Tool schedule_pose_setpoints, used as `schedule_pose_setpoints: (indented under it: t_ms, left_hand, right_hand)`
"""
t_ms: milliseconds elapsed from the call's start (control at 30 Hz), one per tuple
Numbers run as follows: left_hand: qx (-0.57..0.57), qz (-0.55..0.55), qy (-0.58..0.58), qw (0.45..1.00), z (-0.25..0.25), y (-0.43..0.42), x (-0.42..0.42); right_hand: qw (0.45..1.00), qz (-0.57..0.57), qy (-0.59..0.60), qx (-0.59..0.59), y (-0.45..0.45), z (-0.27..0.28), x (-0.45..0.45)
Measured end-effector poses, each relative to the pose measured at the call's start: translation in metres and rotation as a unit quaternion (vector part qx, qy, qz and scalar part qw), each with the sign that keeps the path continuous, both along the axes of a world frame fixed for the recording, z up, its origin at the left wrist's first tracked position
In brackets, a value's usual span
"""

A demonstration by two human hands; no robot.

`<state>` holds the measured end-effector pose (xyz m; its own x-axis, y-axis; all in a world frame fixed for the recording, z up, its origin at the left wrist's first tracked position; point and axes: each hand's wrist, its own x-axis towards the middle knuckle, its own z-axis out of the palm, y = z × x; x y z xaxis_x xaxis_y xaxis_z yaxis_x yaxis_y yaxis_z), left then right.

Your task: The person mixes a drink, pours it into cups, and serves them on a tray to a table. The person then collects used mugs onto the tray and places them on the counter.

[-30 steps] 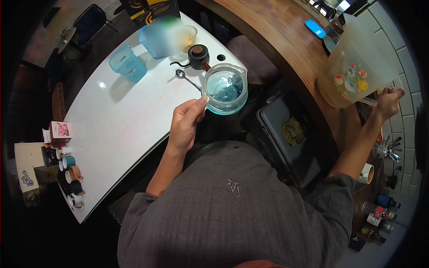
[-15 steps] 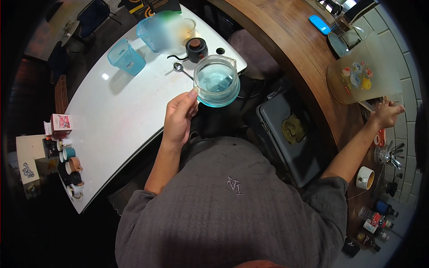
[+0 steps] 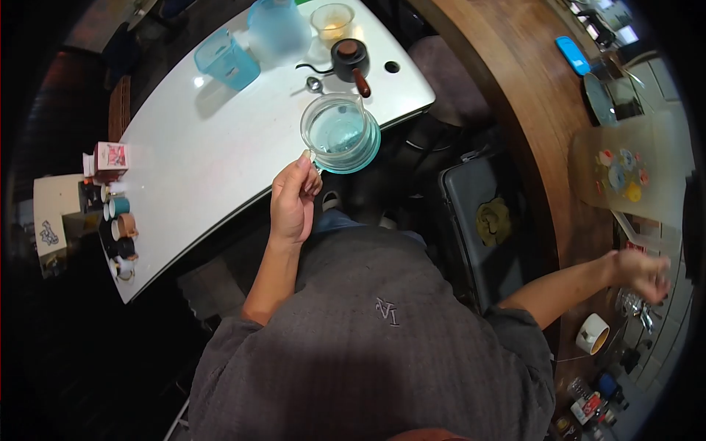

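My left hand (image 3: pixel 294 198) is closed around the handle of a clear glass jug (image 3: pixel 342 158) with a bluish lower part, held up past the near edge of the white table. What looks like clear liquid shows inside it. On the table beyond the jug stand a small black kettle (image 3: pixel 348 60) with a wooden knob and handle, and a metal spoon (image 3: pixel 315 84). My right hand (image 3: pixel 641 275), smeared by motion, is over the wooden counter, apart from the handle of a large frosted plastic pitcher (image 3: pixel 625 169) with a flower print.
Blue plastic containers (image 3: pixel 226 60) and a glass bowl (image 3: pixel 332 23) stand on the white table (image 3: pixel 198 147). Several cups (image 3: pixel 121 208) line its left end. A white mug (image 3: pixel 593 334) and bottles (image 3: pixel 588 406) are along the wooden counter (image 3: pixel 507 81). A dark case (image 3: pixel 471 213) sits below it.
My right hand has let go of the pitcher's handle and moved back towards me. The view has shifted; my left hand still holds the jug.
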<state>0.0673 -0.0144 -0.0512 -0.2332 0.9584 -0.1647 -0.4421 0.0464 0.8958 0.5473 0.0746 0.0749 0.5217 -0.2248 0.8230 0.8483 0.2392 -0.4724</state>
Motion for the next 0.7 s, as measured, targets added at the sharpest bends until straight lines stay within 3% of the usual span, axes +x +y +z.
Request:
schedule_pose_setpoints:
  t_ms: [33, 67, 167, 233, 333, 400, 500, 533, 600, 700]
  left_hand:
    - [0.005, 0.010, -0.001, 1.000, -0.002, -0.003, -0.004]
    - [0.002, 0.016, 0.000, 1.000, -0.004, -0.007, -0.009]
    - [-0.002, 0.057, -0.031, 0.998, -0.015, -0.018, -0.032]
    - [0.005, 0.065, -0.010, 0.998, -0.023, -0.025, -0.054]
    - [-0.011, 0.078, -0.011, 0.997, -0.033, -0.031, -0.094]
    - [-0.018, 0.060, 0.019, 0.998, -0.046, -0.034, -0.126]
    - [-0.045, 0.037, 0.059, 0.997, -0.054, -0.037, -0.171]
    - [-0.060, 0.026, 0.071, 0.995, -0.056, -0.036, -0.185]
    - [-0.043, 0.024, 0.061, 0.997, -0.072, -0.038, -0.227]
    - [-0.075, 0.013, 0.087, 0.993, -0.079, -0.038, -0.255]
  right_hand:
    - [0.993, -0.061, -0.054, 0.090, -0.001, 0.001, -0.023]
    - [0.988, -0.072, -0.089, 0.106, -0.007, -0.006, -0.021]
    - [0.980, 0.180, -0.063, 0.062, -0.002, -0.036, -0.091]
    - [0.935, 0.349, -0.066, 0.017, 0.016, -0.075, -0.151]
    - [0.864, 0.398, -0.043, -0.306, 0.011, -0.113, -0.264]
    - [0.725, 0.501, 0.070, -0.467, 0.022, -0.168, -0.312]
    - [0.679, 0.465, 0.039, -0.567, 0.033, -0.222, -0.371]
    - [0.680, 0.450, 0.041, -0.577, 0.036, -0.231, -0.389]
    - [0.730, 0.349, -0.095, -0.580, 0.048, -0.254, -0.419]
    - [0.646, 0.343, 0.010, -0.682, 0.057, -0.248, -0.432]
